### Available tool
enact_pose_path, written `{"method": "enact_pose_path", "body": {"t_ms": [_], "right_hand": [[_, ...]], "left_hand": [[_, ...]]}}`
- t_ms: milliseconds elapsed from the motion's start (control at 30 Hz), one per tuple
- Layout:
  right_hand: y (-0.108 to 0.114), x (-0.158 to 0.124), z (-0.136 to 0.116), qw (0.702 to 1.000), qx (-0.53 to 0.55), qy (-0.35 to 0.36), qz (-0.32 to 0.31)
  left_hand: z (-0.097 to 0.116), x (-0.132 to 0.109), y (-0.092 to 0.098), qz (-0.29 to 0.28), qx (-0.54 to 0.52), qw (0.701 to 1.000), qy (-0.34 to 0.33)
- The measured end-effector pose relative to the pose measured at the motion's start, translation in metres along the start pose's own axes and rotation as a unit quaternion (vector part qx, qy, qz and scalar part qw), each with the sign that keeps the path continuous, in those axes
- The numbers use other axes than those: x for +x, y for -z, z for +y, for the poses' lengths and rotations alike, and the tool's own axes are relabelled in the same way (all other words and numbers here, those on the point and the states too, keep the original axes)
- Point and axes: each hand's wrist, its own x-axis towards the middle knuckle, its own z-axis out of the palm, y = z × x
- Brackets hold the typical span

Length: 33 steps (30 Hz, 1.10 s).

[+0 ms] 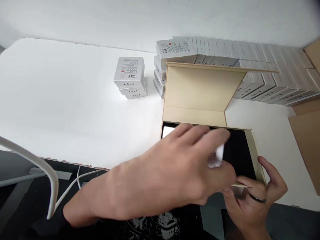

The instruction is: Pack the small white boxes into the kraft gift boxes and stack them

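Observation:
A cream gift box with a black insert lies near the table's front edge, its lid standing up at the back. Over the insert, my left hand is closed round a small white packet with dark print; its fingers and back hide most of the packet. Part of another white item shows at the insert's left end. My right hand, with a dark ring on one finger, grips the front right corner of the gift box.
Two silver-white cartons are stacked left of the lid. Long rows of similar cartons stand behind it along the wall. Brown cardboard lies at the right. A white bent tube and cables are at the lower left.

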Motion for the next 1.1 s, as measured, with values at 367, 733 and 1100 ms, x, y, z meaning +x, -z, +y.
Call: {"method": "enact_pose_path", "body": {"t_ms": [367, 733, 1100], "right_hand": [[-0.008, 0.002, -0.012, 1.000, 0.018, -0.008, 0.007], [-0.005, -0.003, -0.018, 1.000, 0.005, -0.020, 0.023], [-0.015, -0.011, -0.022, 0.997, 0.031, -0.052, 0.053]], "left_hand": [[-0.016, -0.001, -0.032, -0.166, 0.023, 0.984, 0.068], [-0.122, -0.036, -0.015, 0.386, 0.140, 0.770, 0.489], [-0.150, -0.030, -0.011, 0.281, 0.054, 0.785, 0.550]]}}
